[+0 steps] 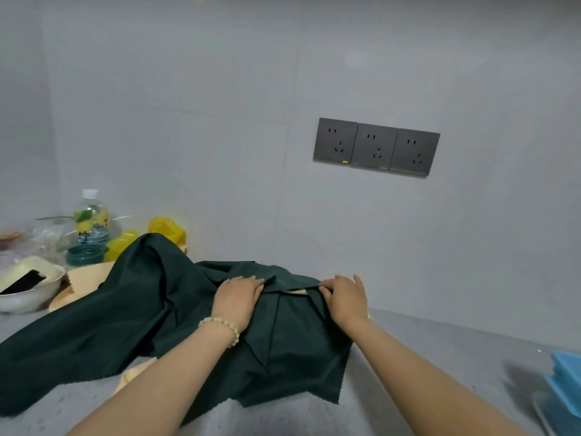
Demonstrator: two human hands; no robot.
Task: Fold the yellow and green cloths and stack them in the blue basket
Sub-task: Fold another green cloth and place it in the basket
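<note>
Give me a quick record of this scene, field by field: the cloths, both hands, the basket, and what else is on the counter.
green cloth: spread rumpled on the counter, partly folded
yellow cloth: mostly under the green cloth, pale edges showing
left hand: flat, pressing the green cloth
right hand: on a folded edge, pinch unclear
blue basket: far right, apart from the cloths
other: bottle, white bowl, far left
</note>
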